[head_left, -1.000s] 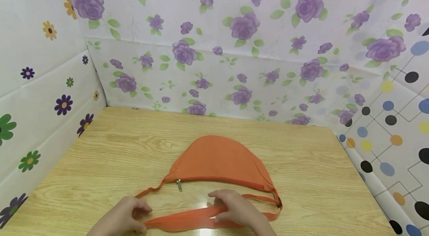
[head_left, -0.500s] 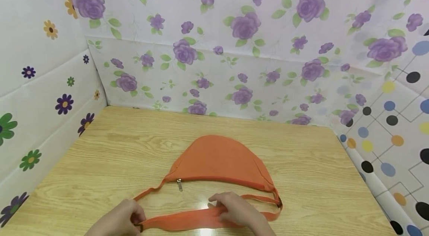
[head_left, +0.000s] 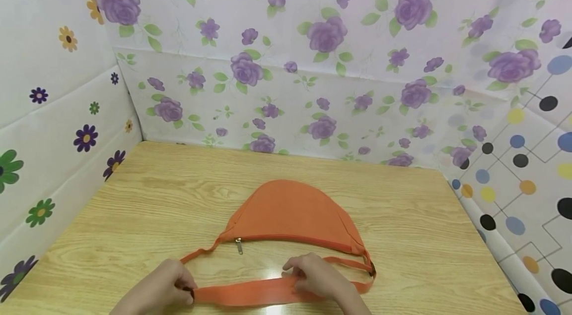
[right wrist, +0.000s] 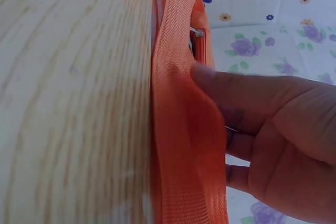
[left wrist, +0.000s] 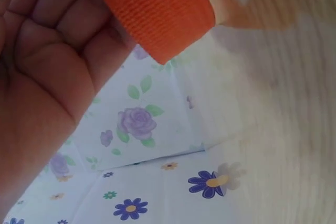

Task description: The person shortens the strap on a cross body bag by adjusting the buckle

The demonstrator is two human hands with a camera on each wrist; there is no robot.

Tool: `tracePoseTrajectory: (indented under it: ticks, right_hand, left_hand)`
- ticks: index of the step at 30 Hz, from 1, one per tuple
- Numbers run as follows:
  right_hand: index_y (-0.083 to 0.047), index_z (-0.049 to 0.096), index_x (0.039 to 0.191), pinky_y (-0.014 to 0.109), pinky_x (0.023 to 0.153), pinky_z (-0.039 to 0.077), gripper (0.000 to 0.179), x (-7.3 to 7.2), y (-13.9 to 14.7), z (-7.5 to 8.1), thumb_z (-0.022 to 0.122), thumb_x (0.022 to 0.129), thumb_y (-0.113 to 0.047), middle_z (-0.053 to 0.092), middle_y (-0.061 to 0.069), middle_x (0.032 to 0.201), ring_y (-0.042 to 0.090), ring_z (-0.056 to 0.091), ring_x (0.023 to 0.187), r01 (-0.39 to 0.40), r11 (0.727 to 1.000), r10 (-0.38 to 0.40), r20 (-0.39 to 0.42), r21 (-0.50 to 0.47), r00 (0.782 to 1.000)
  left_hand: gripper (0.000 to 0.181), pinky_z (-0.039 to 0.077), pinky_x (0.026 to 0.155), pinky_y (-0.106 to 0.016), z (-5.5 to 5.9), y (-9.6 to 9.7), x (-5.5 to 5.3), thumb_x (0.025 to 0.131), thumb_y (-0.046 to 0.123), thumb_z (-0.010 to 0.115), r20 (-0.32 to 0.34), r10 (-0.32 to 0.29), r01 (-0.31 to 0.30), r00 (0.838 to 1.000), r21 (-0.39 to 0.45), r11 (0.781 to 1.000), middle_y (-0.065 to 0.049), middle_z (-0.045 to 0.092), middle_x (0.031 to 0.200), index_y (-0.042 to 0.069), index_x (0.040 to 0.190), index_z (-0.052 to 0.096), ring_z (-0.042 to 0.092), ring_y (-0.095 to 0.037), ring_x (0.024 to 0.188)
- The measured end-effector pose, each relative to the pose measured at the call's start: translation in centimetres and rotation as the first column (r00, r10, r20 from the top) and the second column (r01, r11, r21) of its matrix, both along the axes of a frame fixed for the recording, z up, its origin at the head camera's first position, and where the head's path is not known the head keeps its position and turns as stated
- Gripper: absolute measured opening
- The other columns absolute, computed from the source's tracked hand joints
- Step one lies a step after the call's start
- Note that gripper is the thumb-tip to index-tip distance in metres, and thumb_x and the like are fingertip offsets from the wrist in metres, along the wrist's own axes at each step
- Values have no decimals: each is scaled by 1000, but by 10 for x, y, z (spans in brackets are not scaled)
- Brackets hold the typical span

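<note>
An orange waist bag [head_left: 290,210] lies flat on the wooden table, its curved side away from me and its zipper [head_left: 239,245] edge facing me. Its wide orange strap [head_left: 246,292] runs across the front, between my hands. At the strap's left end, my left hand [head_left: 163,285] pinches it by a dark buckle [head_left: 191,292] mostly covered by the fingers. My right hand [head_left: 319,277] grips the strap farther right. In the right wrist view the thumb [right wrist: 210,80] presses on the strap's near edge, with the other fingers behind it. A second dark buckle [head_left: 372,269] sits at the bag's right end.
The wood-grain table [head_left: 415,235] extends around the bag. Behind it stands a wall covering with purple roses [head_left: 326,34]. Flower-printed covering [head_left: 53,156] closes the left side, and dotted covering [head_left: 514,196] the right.
My left fingers have closed on the buckle end of the strap. The strap has been drawn straighter and flatter between the hands; the bag has stayed in place.
</note>
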State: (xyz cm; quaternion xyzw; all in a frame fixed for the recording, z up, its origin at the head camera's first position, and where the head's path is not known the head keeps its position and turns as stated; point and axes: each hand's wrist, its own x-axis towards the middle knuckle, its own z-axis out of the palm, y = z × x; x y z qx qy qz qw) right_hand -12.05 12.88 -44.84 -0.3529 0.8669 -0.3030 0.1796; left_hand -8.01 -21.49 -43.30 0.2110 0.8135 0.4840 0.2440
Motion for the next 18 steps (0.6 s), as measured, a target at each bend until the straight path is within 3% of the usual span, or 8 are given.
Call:
tracePoseTrajectory:
  ticks: [5,12,18]
  right_hand:
    - [-10,63,105,19,68,46,36,-1,-1,1,72,74,-23,63,-9,85,0,56,79,-4,1000,4,43,2,999]
    - [-5,61,108,18,68,46,39,0,-5,4,67,79,-31,62,-10,82,-2,55,76,-37,999,38,22,-26,999]
    - [-3,61,107,18,69,46,39,1,-7,5,65,81,-32,61,-10,79,-3,54,73,-34,999,34,-3,-40,999]
  left_hand:
    - [7,40,50,-19,6,9,-5,76,14,69,-101,-71,70,992,-11,997,9,62,67,9,78,73,41,1,54]
    - [14,44,50,-20,10,20,-9,79,19,67,-219,-127,135,967,21,991,10,64,73,8,84,72,47,4,58]
    - [11,42,49,-18,11,30,-14,80,21,65,-246,-137,151,959,37,988,12,61,70,11,80,70,41,4,56]
